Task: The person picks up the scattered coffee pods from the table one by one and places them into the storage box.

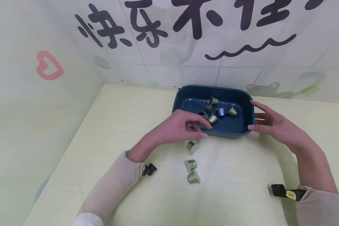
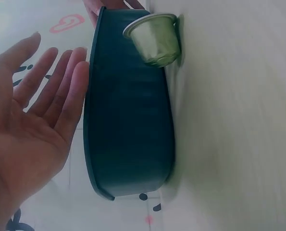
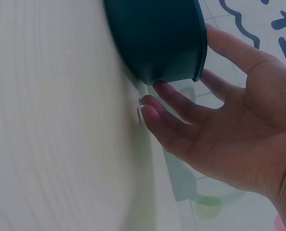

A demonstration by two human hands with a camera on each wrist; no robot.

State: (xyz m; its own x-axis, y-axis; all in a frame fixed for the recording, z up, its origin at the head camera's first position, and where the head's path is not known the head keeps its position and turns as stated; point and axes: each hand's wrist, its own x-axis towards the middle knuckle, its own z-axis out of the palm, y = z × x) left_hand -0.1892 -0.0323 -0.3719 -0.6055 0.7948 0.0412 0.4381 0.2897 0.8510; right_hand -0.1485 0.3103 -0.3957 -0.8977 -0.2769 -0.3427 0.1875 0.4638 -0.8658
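A dark blue plastic bin (image 1: 231, 135) holds several coffee capsules, among them a blue capsule (image 1: 221, 112) and a green capsule (image 1: 232, 111). My left hand (image 1: 176, 127) hovers at the bin's front left rim with loosely bent fingers; in the left wrist view its palm is bare and nothing sits in it. At the bin's right end, my right hand (image 1: 282, 127) rests its fingertips against the rim and outer wall, fingers spread. Just below my left hand a green capsule (image 1: 192, 147) lies on the table, also seen close to the bin's wall in the left wrist view.
Two more green capsules, an upper capsule (image 1: 191, 165) and a lower capsule (image 1: 193, 177), lie together nearer to me on the pale table (image 1: 228, 188). Behind the bin rises a white wall (image 1: 164, 72) with dark lettering. Black straps show at both sleeves.
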